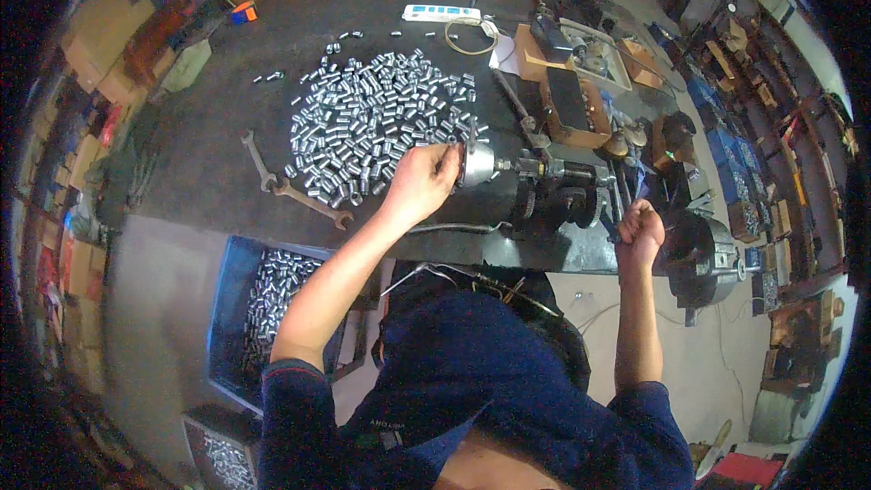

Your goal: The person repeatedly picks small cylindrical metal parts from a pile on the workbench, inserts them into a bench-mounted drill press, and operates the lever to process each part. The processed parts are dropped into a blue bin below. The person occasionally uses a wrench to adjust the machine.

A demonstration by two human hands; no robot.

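Observation:
My left hand (425, 183) is at the front of a silver, cone-shaped chuck (478, 164) on a bench-mounted machine (562, 189). Its fingers are pinched together against the chuck's face, and what lies between them is hidden. Farther right, my right hand (641, 227) is closed in a fist around a metal lever (622, 192) at the machine's right end. A large pile of short, shiny metal sleeves (372, 118) covers the bench just beyond and left of my left hand.
Two open-ended wrenches (304, 198) lie left of the pile. A blue crate (218, 327) of sleeves stands below the bench's front edge. Cardboard boxes (573, 113), a white power strip (441, 13) and an orange tape measure (243, 12) lie on the bench. A round motor housing (703, 259) sits right.

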